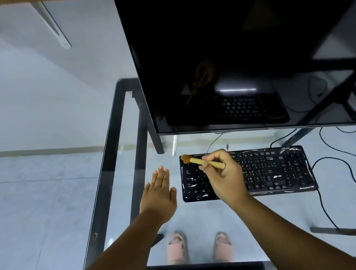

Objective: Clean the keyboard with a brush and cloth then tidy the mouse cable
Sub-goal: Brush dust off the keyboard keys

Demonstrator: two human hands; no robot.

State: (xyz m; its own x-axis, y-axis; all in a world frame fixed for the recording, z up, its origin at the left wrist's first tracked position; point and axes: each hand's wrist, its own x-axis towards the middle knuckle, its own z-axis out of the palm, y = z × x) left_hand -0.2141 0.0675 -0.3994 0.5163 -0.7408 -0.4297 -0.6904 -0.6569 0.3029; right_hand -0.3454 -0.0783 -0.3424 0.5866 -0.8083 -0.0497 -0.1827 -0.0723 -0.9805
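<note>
Left of centre in the frame, the left hand (159,192) lies flat and empty, fingers together, over the glass desk top (120,185) just beside the black plastic keyboard (265,169). The right hand (223,174) is closed around a tan wooden brush (204,162), bristles at the keyboard's top-left corner. With nothing steadying the keyboard, a firm stroke may slide it on the glass.

Glossy glass desk (120,185), wooden-handled brush (207,163)

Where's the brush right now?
The brush is in the right hand, its bristles over the far left corner of the keyboard.
</note>
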